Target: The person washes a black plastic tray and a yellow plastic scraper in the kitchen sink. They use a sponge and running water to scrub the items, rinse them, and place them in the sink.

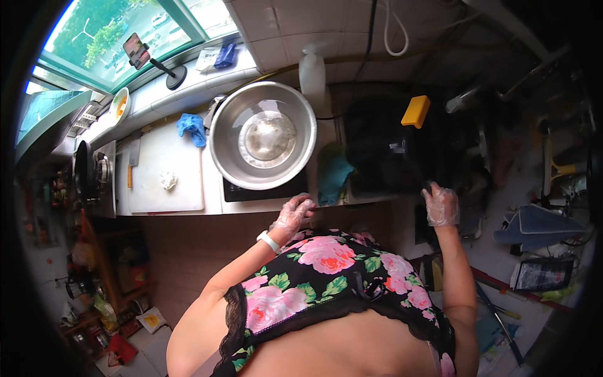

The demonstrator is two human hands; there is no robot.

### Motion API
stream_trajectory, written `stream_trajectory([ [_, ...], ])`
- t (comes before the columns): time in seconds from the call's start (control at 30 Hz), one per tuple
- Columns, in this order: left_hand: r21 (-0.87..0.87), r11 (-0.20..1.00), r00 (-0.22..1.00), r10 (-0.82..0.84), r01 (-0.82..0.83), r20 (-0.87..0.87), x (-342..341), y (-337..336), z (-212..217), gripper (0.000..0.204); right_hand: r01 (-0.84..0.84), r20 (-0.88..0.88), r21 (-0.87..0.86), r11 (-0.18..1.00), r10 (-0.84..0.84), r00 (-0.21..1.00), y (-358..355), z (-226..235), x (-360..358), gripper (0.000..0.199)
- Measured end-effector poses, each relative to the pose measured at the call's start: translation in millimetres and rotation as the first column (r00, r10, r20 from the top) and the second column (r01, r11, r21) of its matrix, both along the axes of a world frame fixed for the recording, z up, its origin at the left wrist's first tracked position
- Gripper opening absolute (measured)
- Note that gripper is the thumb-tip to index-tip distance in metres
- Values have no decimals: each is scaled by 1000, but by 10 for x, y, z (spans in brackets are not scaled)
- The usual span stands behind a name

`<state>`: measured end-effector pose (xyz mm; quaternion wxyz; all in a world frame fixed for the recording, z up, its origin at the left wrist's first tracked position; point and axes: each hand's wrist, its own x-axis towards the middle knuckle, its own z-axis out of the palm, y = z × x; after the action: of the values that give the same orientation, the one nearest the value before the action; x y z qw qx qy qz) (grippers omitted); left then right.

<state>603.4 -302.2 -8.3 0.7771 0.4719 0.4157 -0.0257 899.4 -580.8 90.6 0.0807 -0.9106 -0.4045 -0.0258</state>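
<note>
No readable words or numbers. Phone screen (134,50), upper left of frame: too small to make out. White packet (206,60) and blue packet (225,55), upper left: any print illegible. White-and-yellow packet (152,320), lower left: markings too blurred to read.

- Left hand (293,213): gloved, fingers loosely curled, at bench (213,191) front edge.
- Right hand (442,207): gloved, fingers bent, also by bench edge; grip unclear.
- Left forearm (247,259) slants rightward to bench, right forearm (457,270) nearly straight-on.
</note>
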Motion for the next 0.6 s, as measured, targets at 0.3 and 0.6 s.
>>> stream_trajectory([
  [0.3,860,475,958,-283,188,-53,667,-447,-114,52,-86,-145,10,996,86,986,-15,-323,578,13],
  [0.6,685,722,994,-110,100,-29,1436,-1015,101,58,-174,-272,174,969,217,937,586,-999,753,11],
])
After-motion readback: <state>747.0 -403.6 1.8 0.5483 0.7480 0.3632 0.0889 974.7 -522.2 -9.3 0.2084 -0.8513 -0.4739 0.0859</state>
